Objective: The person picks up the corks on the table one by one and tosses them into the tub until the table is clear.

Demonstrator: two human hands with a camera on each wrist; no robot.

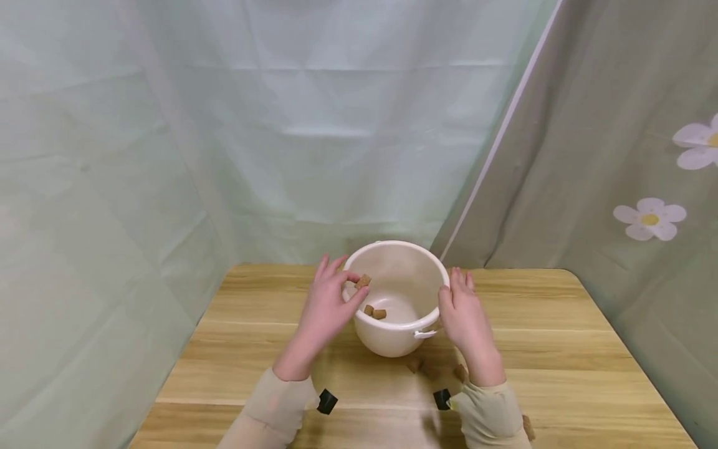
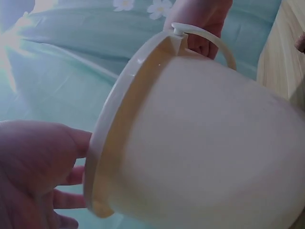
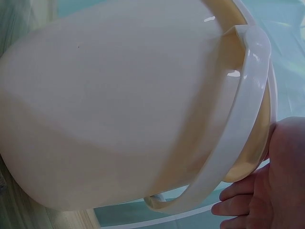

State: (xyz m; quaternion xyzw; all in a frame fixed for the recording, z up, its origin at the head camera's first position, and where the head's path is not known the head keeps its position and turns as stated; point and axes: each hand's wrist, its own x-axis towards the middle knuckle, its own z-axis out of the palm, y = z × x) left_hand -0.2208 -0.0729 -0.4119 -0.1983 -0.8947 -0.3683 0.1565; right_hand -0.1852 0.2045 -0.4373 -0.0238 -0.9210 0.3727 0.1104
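My left hand [image 1: 326, 305] pinches a small brown cork-like piece [image 1: 363, 282] between thumb and forefinger, over the left rim of a white bucket [image 1: 387, 340]. Two more brown pieces [image 1: 379, 313] lie on the bucket's floor. On the opposite side, my right hand [image 1: 467, 315] grips the rim, thumb at the edge and fingers along the outside. The bucket stands upright on the table, its white handle [image 3: 238, 119] hanging down the outside in the right wrist view. From the left wrist camera, the bucket wall hides the pinched piece.
Several more brown pieces [image 1: 461, 373] lie on the wooden table [image 1: 258, 349] in front of the bucket and by the right forearm. Black camera parts [image 1: 327, 401] stick out by the cuffs. Pale green curtains [image 1: 348, 156] hang behind the table and at its sides.
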